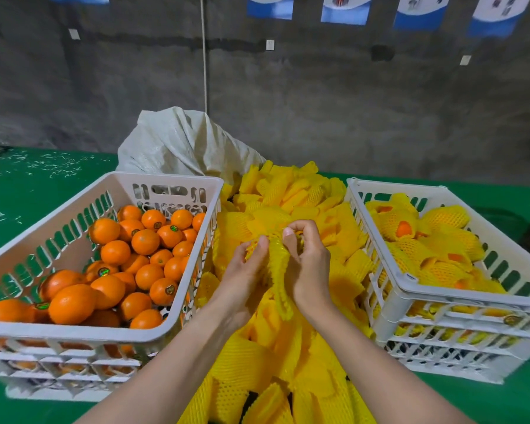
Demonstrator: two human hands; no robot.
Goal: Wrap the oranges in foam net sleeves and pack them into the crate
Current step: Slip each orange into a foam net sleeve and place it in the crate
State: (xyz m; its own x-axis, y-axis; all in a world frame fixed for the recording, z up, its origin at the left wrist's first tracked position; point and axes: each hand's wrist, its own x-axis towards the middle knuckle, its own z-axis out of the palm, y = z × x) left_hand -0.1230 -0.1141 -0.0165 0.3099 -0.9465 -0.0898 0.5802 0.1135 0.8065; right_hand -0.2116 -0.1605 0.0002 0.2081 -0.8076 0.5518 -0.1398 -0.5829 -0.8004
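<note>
Two hands, one foam net sleeve (278, 267) – held above the loose pile of sleeves (291, 194).

The left hand (245, 267) and right hand (307, 264) each pinch the yellow sleeve with curled fingers and thumb, and it hangs down between the wrists. Bare oranges (144, 241) fill the left crate (166, 177). Wrapped oranges (441, 264) lie in the right crate (471, 299). Both crates stand on the green table (43, 185) – a white sack (178, 142) slumps behind the pile.

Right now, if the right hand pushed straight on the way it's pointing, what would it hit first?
Most likely the heap of loose foam net sleeves just beyond the sleeve that the right hand and left hand hold; the white sack lies farther back. Depth is hard to judge.
</note>
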